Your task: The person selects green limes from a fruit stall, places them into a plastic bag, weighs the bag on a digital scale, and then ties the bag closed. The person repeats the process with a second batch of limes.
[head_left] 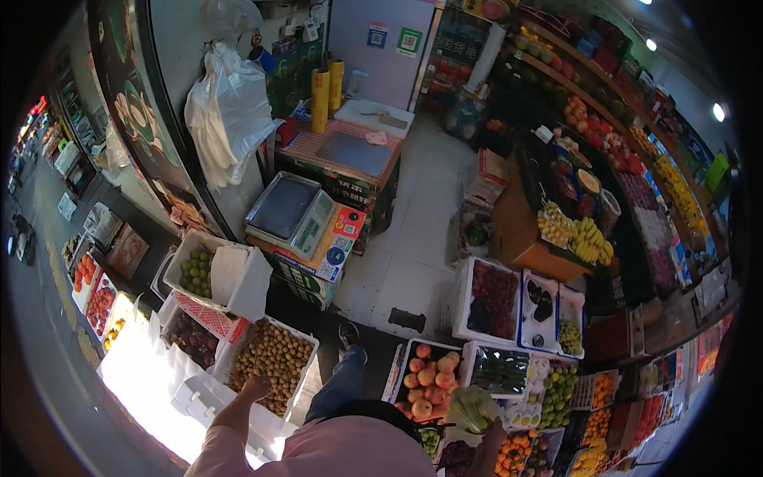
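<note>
Apparently reaching down at 7 o'clock with the left hand (254, 388), touching brown longans (278, 354) in a white foam crate (304, 374); cannot tell whether spread or pinching. At 5 o'clock, right hand (494, 439) beside a clear plastic bag (469, 409) with pale-green contents, perhaps held above the produce to avoid snagging; too dark to tell how closed. Longans set low and uncovered, likely for easy access. Between 9 and 10 o'clock, weighing scale (292, 213), presumably placed close to the fruit. Toward 12 o'clock, red-checked counter (306, 147); centrally, pale tiled floor (405, 230); at 2 o'clock, fruit shelves (548, 71).
</note>
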`<state>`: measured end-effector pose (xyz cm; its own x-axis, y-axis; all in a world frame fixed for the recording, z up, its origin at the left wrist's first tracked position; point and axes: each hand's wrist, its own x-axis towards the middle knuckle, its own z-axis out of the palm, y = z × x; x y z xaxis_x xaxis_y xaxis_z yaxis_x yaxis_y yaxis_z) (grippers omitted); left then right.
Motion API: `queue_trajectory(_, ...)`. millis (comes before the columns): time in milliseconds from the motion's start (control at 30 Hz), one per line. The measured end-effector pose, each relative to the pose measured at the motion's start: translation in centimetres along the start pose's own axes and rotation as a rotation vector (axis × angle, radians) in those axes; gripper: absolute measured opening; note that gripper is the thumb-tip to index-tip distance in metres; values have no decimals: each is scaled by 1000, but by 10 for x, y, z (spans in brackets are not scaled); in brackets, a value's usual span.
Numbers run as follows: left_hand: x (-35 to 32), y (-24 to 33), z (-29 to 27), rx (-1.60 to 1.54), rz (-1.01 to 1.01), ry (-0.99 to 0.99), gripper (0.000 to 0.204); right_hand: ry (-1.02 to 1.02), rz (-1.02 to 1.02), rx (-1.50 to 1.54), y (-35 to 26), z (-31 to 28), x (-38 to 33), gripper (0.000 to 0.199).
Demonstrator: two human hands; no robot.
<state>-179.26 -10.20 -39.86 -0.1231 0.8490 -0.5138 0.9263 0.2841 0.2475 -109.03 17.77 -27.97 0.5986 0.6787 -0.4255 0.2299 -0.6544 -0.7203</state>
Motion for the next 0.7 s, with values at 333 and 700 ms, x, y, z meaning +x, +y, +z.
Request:
queue_trajectory(333, 264, 86, -253, -999, -208, 252, 36, -866, -466, 336, -418, 340, -111, 34)
queue_trajectory(700, 410, 51, -394, -2244, -489, 874, 80, -1892, -512, 102, -672, 633, -262, 20)
